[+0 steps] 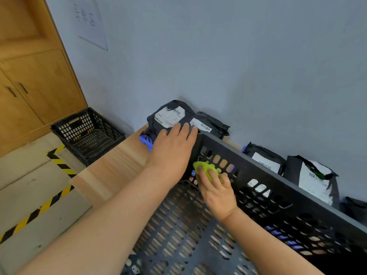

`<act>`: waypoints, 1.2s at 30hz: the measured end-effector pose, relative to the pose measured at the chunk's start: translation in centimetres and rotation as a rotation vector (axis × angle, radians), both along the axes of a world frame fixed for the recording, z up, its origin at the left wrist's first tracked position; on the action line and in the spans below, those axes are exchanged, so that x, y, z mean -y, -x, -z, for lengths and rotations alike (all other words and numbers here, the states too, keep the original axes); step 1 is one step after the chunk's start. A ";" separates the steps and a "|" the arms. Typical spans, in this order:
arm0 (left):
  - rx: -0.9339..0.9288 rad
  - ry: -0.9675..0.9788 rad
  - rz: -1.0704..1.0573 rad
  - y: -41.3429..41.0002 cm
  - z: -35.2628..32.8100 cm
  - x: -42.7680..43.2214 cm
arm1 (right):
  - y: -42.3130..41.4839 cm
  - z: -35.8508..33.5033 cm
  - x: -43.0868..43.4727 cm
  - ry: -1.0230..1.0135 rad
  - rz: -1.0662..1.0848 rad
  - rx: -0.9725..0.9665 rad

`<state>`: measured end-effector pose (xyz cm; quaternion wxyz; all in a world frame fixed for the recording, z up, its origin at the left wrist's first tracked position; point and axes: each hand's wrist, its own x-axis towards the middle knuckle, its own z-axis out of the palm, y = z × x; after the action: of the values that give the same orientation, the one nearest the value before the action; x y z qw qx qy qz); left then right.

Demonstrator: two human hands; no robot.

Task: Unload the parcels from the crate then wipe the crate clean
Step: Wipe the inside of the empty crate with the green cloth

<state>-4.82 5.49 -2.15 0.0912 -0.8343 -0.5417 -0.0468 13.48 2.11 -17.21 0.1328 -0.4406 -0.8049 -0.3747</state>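
Crate (278, 197): black, perforated, on the wooden surface (111, 167), interior bare of parcels. Parcels (313, 175): black mailers, ranged outside along the wall. Step in hand: wiping, unloading judged complete. Right hand (216, 187): fingers laid flat over a green cloth (204, 167), pressing it to the far inner wall near the corner. Left hand (172, 143): open, resting on the crate's corner rim, steadying. Next: work the cloth along the remaining walls and floor.
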 end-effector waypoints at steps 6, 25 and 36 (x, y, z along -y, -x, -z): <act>0.046 0.021 0.006 -0.4 0.4 -0.1 | -0.1 4.8 -0.2 0.158 -0.026 0.152; 0.141 0.026 0.147 -1.9 0.6 0.6 | -1.7 -3.4 1.0 0.123 -0.088 -0.080; 0.177 0.056 0.158 -1.9 0.6 0.5 | -3.7 -9.8 3.2 -0.150 0.026 -0.328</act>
<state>-2.94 4.98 -2.79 0.0158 -0.8692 -0.4814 -0.1119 17.15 -1.10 -7.45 0.2901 -0.4951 -0.7363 -0.3586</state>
